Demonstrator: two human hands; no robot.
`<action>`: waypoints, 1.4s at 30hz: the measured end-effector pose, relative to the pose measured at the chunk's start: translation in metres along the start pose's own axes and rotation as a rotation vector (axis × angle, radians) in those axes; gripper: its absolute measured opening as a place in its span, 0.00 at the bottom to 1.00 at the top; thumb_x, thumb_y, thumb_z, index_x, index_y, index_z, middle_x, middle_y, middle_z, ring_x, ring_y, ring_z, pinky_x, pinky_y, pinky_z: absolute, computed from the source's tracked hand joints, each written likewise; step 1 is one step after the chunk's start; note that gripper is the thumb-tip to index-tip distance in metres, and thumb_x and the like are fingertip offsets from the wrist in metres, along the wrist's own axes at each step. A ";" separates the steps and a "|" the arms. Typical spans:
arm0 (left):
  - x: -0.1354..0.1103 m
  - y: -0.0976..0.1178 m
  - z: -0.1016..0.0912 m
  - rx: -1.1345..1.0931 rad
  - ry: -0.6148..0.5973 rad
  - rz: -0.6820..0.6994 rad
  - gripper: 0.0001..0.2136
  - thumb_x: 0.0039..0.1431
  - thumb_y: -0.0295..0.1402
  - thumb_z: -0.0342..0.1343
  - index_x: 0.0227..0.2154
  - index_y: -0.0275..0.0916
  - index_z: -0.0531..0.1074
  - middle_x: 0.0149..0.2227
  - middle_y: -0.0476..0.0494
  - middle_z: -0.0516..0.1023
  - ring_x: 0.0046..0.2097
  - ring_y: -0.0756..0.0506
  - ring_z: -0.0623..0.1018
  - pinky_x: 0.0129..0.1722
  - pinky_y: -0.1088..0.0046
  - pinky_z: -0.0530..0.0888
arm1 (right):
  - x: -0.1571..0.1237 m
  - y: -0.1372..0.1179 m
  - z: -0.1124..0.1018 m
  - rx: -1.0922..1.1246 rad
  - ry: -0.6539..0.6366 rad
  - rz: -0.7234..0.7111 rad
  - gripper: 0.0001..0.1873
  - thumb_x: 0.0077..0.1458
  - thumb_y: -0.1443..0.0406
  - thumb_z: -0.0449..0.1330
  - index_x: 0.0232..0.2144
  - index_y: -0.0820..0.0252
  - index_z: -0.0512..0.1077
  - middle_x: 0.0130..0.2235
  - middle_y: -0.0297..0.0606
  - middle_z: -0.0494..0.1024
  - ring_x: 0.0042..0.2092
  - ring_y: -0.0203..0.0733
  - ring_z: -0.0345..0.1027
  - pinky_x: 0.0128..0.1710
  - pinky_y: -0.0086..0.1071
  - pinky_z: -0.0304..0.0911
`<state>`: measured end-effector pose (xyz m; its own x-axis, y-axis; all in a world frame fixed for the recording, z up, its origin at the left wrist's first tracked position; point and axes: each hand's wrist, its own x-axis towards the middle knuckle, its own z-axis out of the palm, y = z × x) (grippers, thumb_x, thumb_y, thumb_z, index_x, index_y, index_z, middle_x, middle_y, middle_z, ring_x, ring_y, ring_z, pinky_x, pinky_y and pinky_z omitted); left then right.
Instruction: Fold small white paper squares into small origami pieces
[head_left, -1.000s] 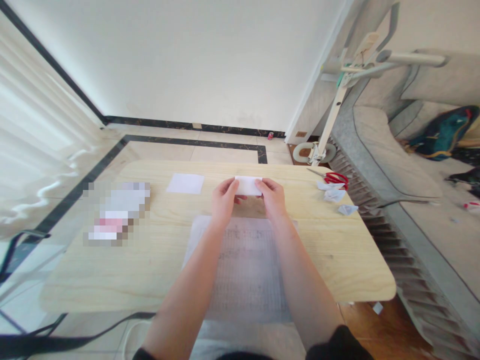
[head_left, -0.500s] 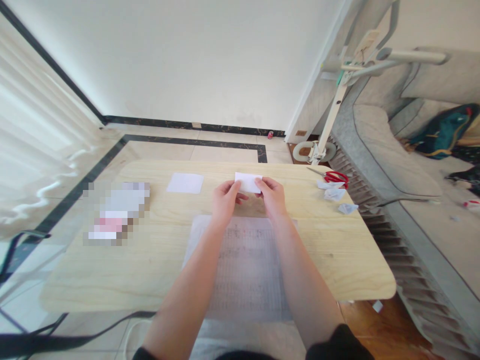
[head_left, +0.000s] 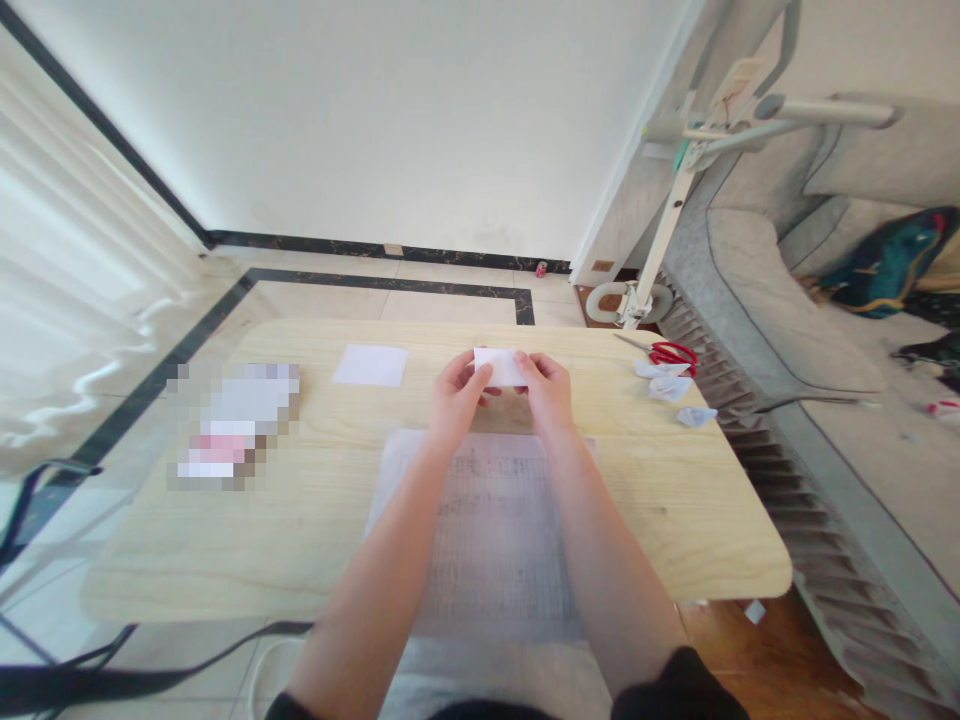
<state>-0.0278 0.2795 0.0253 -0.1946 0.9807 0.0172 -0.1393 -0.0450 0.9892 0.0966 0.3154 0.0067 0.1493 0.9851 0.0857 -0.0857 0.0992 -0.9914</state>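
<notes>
A small white piece of paper (head_left: 500, 368) is held up above the table between my two hands. My left hand (head_left: 457, 395) grips its left side, thumb on the front and fingers behind. On the right side, my right hand (head_left: 547, 385) pinches the paper the same way. Beneath my forearms lies a large printed sheet (head_left: 499, 530), partly covered by them. Another blank white sheet (head_left: 371, 366) lies flat on the table to the left of my hands.
The wooden table (head_left: 262, 560) has rounded corners. Red-handled scissors (head_left: 671, 354) and several folded white paper pieces (head_left: 669, 388) lie near its right edge. At the left is a pixelated object (head_left: 240, 420). A grey sofa (head_left: 862, 480) stands to the right.
My left hand has shifted slightly to the right along the paper, its thumb now further over the front. My right thumb has also moved a little.
</notes>
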 end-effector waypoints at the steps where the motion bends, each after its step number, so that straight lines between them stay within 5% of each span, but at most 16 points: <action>1: 0.000 0.000 0.000 0.006 -0.005 0.014 0.14 0.54 0.37 0.58 0.42 0.36 0.74 0.35 0.42 0.80 0.28 0.49 0.78 0.23 0.77 0.71 | 0.000 0.000 0.000 0.004 0.008 0.000 0.19 0.46 0.52 0.63 0.18 0.59 0.67 0.19 0.28 0.64 0.22 0.32 0.56 0.21 0.28 0.53; 17: 0.002 -0.003 0.000 0.057 0.052 -0.044 0.10 0.56 0.37 0.54 0.29 0.35 0.74 0.24 0.47 0.76 0.23 0.49 0.78 0.19 0.78 0.68 | 0.000 -0.004 0.002 0.034 0.070 0.035 0.19 0.46 0.52 0.62 0.18 0.59 0.65 0.18 0.28 0.63 0.21 0.31 0.56 0.19 0.27 0.51; 42: -0.001 0.003 0.002 0.164 0.026 -0.012 0.07 0.56 0.33 0.54 0.31 0.35 0.74 0.25 0.47 0.76 0.23 0.50 0.77 0.19 0.79 0.68 | 0.000 0.002 -0.002 0.025 -0.037 0.003 0.12 0.47 0.55 0.62 0.25 0.59 0.73 0.25 0.31 0.71 0.27 0.35 0.63 0.22 0.26 0.57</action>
<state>-0.0261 0.2791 0.0282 -0.2191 0.9757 0.0035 0.0180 0.0005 0.9998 0.0984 0.3157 0.0047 0.1126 0.9898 0.0869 -0.1107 0.0994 -0.9889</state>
